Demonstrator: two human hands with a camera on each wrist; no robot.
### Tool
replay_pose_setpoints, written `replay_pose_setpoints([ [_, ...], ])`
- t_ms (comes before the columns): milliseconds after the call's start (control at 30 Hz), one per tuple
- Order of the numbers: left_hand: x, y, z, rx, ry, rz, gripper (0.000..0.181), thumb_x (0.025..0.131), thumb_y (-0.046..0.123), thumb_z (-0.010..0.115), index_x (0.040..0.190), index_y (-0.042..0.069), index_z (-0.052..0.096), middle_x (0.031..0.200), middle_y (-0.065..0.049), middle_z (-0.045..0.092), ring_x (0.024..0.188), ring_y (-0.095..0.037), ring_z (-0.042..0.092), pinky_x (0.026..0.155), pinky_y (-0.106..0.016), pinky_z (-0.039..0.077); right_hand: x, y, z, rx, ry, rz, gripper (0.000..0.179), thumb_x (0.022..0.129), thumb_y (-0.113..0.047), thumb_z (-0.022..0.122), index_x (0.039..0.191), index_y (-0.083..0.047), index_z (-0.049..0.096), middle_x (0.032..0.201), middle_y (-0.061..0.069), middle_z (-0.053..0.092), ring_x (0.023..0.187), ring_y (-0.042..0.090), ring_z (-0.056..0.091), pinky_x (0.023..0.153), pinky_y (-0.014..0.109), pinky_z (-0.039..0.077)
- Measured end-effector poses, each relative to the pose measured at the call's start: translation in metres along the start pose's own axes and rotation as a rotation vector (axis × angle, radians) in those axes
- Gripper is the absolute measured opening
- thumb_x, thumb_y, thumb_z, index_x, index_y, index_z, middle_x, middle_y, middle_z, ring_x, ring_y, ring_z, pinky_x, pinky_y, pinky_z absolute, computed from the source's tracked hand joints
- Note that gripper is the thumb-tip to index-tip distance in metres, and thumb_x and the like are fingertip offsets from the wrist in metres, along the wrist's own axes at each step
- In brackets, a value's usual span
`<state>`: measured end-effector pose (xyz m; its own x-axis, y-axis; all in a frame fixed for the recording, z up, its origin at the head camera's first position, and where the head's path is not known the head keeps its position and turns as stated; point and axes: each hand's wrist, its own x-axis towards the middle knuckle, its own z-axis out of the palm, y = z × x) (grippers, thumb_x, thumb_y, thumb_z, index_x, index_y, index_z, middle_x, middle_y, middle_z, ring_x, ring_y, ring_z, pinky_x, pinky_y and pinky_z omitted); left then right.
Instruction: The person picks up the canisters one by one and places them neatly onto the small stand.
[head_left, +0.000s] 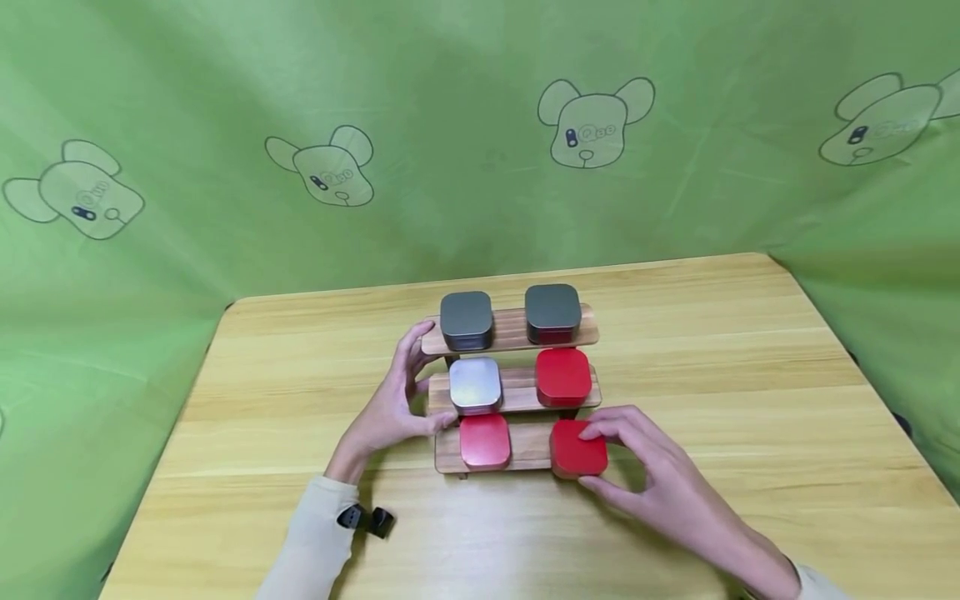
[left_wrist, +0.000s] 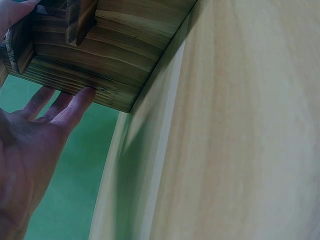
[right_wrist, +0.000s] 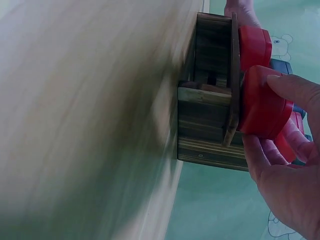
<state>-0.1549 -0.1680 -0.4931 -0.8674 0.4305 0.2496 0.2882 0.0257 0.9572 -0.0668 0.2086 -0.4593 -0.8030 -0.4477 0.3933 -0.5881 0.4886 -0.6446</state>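
Note:
A three-step wooden stand (head_left: 528,443) bears square tins with rounded corners. My right hand (head_left: 663,479) pinches a red tin (head_left: 579,448) at the right end of the lowest step; in the right wrist view this tin (right_wrist: 262,102) sits against the board's edge, thumb on one side and fingers on the other. With thumb and fingers spread over its left end, my left hand (head_left: 393,404) holds the stand. Fingertips touch the stand's side panel (left_wrist: 120,97) in the left wrist view. A second red tin (head_left: 484,441) stands at the left of the lowest step.
On the middle step are a silver tin (head_left: 476,385) and a red tin (head_left: 564,377). Two dark grey tins (head_left: 466,319) top the stand. The light wood table (head_left: 750,375) extends around it, with a green printed curtain (head_left: 450,208) behind.

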Motion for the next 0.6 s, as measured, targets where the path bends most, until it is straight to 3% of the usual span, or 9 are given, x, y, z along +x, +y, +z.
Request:
replay_pose_setpoints([
  [200,-0.001,-0.001,0.000,-0.002,0.001,-0.012,0.127,0.076,0.004,0.092,0.173,0.035,0.016,0.170,-0.010,0.037,0.150,-0.036,0.044,0.122,-0.065,0.037,0.001,0.001,0.004,0.011,0.014,-0.033,0.054,0.087,-0.024,0.096,0.134,-0.020,0.070,0.137,0.001,0.066,0.124,0.018,0.063,0.112,0.013,0.042],
  [433,-0.001,0.000,0.000,-0.012,-0.002,0.008,0.125,0.076,0.006,0.091,0.173,0.031,0.016,0.166,-0.014,0.041,0.150,-0.039,0.043,0.121,-0.067,0.036,0.004,0.001,0.010,-0.001,0.043,-0.066,0.069,0.072,-0.003,0.101,0.133,-0.018,0.072,0.138,0.004,0.067,0.126,0.021,0.064,0.114,0.015,0.042],
  [600,-0.001,0.001,0.000,-0.010,-0.004,0.015,0.125,0.076,0.007,0.091,0.173,0.031,0.016,0.167,-0.014,0.040,0.150,-0.039,0.043,0.121,-0.068,0.036,0.004,0.001,0.013,-0.006,0.065,-0.066,0.070,0.070,0.000,0.100,0.132,-0.018,0.073,0.137,0.005,0.068,0.124,0.022,0.065,0.113,0.015,0.043],
])
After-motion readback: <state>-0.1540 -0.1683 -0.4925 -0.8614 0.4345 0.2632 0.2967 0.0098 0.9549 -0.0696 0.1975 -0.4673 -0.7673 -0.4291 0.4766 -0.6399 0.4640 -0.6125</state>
